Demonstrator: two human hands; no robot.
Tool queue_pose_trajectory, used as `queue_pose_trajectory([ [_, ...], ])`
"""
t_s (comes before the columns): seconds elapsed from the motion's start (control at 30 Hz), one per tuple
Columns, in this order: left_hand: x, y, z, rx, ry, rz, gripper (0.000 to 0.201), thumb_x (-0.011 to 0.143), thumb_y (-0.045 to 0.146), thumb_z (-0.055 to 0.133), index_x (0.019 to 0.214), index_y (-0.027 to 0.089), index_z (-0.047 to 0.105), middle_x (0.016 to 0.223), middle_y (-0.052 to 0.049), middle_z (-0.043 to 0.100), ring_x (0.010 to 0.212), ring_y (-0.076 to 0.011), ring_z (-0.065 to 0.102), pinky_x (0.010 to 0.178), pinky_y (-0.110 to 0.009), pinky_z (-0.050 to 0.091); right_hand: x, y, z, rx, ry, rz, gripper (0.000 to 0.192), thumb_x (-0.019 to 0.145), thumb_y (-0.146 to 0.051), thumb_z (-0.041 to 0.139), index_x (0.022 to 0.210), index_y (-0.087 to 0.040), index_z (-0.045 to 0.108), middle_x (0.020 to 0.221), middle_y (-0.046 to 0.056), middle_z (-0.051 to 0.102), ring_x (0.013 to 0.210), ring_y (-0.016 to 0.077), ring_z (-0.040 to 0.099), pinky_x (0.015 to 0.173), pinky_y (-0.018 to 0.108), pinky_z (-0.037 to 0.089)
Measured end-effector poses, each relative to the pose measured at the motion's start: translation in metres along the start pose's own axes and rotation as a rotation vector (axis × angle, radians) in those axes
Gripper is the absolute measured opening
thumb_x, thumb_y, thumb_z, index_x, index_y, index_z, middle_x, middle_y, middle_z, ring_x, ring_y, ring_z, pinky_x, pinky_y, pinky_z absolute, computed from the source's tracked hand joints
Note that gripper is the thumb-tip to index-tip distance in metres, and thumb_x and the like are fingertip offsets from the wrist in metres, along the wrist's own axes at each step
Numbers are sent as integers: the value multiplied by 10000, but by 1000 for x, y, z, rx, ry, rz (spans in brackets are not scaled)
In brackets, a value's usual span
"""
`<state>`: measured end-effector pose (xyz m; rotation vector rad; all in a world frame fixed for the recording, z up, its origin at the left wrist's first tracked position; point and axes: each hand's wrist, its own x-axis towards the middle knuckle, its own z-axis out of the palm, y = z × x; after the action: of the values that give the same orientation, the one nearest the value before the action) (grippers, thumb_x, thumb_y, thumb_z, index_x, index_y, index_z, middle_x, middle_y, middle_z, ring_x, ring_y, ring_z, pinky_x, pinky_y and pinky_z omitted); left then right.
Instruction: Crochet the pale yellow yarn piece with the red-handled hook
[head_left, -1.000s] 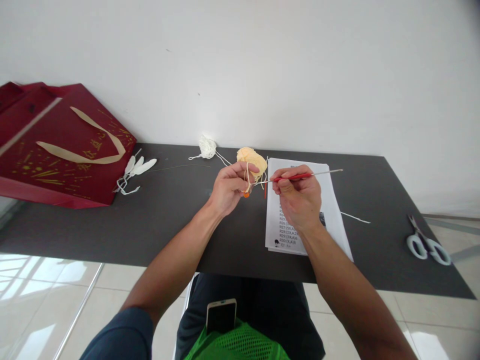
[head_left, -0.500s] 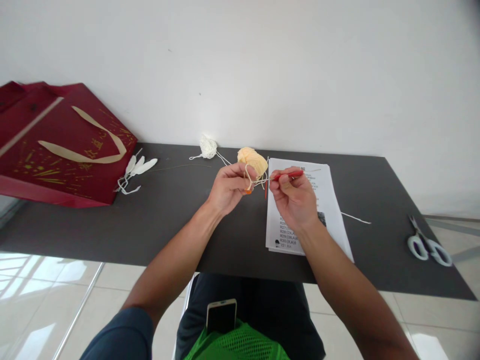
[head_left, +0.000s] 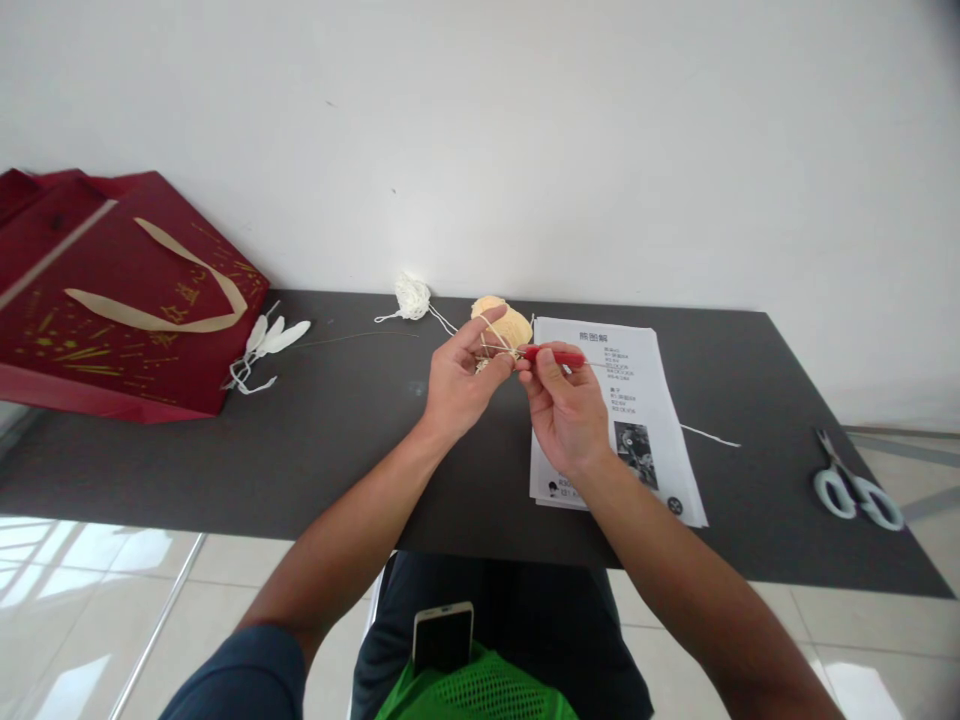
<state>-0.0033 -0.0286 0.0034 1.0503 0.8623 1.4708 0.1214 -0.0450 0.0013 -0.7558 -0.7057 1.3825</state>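
Note:
My right hand (head_left: 566,405) is closed around the red handle of a crochet hook (head_left: 559,357), whose tip points left. My left hand (head_left: 457,385) pinches a small piece of cream yarn work (head_left: 482,364), with a strand looped over its raised index finger. The hook's tip meets the yarn at the left fingertips; the exact stitch is too small to make out. Just behind the left hand sits a pale yellow ball of yarn (head_left: 513,326), partly covered by the fingers.
Printed sheets (head_left: 577,400) lie under my right hand. Scissors (head_left: 855,485) rest at the right end of the dark table (head_left: 352,450). A white yarn ball (head_left: 412,298), white leaf-shaped pieces (head_left: 276,338) and a red gift bag (head_left: 150,300) are to the left. A phone (head_left: 443,640) is at my lap.
My right hand has moved left and slightly down, bringing the hook up to the left fingers. The left index finger has lifted with the strand, and more of the printed page shows.

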Motion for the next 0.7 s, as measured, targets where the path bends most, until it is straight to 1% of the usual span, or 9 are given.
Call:
queue_pose_trajectory([
  [0.13,-1,2,2,-7,21,-10,544,741,170,803,1273,242,713,864,-4,701,752,-123,673,765,-261,543,0,0,1,-43,-10,-14,210,829,-384,811,903,-261,657,883,-30,767,727,106,694,691,253,621],
  [0.27,-1,1,1,32,12,15,395,749,205,809,1141,222,763,787,13,681,672,-100,630,676,-236,511,0,2,0,-57,-9,-5,192,839,-365,800,913,-254,662,858,-30,755,689,98,647,646,244,560],
  [0.37,0,-1,-2,81,20,9,306,733,196,812,1038,203,784,745,18,688,647,-98,622,651,-231,500,0,1,-1,-60,-22,21,149,858,-335,774,908,-239,672,845,-21,734,699,98,628,654,247,532],
  [0.43,3,-1,-4,31,39,-29,291,702,169,812,991,199,789,741,15,710,635,-102,633,638,-232,500,2,0,-4,-58,-65,22,146,850,-292,760,962,-241,682,929,0,746,768,115,650,696,266,536],
  [0.5,6,1,-6,-75,88,-66,286,662,132,811,941,190,789,717,15,720,605,-93,625,613,-217,488,5,1,-9,-92,-139,0,286,816,-225,741,1093,-261,675,1115,30,749,913,154,679,755,300,547],
  [0.53,7,2,-6,-129,119,-80,286,643,113,807,919,183,787,700,16,719,590,-85,617,602,-207,479,7,2,-12,-148,-179,-6,393,794,-174,719,1169,-275,658,1211,37,730,992,174,677,785,316,550],
  [0.57,8,4,-7,-175,150,-92,283,621,96,804,893,172,784,682,15,715,578,-78,609,598,-200,475,8,4,-15,-235,-183,-40,449,786,-141,687,1208,-288,647,1248,32,712,1001,179,671,778,320,546],
  [0.63,10,7,-6,-242,173,-136,292,600,87,797,881,163,777,675,10,711,571,-79,609,590,-202,476,11,11,-20,-519,-203,-80,425,825,-126,606,1213,-292,659,1137,24,722,872,166,653,728,322,531],
  [0.7,9,10,-4,-302,136,-201,308,597,96,798,895,170,770,682,10,707,581,-91,627,600,-219,493,10,17,-22,-739,-280,-76,423,892,-163,544,1281,-307,630,1041,23,724,763,162,625,692,330,520],
])
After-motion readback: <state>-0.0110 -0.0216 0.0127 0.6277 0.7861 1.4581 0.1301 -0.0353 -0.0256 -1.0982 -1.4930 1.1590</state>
